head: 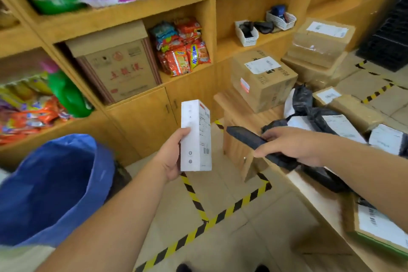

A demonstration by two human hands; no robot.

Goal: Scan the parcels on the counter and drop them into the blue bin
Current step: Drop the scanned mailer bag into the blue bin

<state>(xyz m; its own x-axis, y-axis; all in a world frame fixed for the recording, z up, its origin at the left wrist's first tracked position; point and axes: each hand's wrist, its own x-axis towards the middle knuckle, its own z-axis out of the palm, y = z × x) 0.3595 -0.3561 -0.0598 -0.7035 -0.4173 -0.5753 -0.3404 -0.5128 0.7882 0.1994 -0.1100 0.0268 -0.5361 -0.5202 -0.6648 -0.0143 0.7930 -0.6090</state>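
Note:
My left hand grips a tall white box parcel upright in mid-air over the floor, its label side facing right. My right hand holds a dark handheld scanner whose tip points left at the box, a short gap away. The blue bin, lined with a blue bag, stands open at the lower left. On the wooden counter to the right lie black bagged parcels and a labelled cardboard parcel.
Wooden shelves with snack packs and a carton fill the back wall. Cardboard boxes are stacked at the back right. Yellow-black tape marks the tiled floor between bin and counter.

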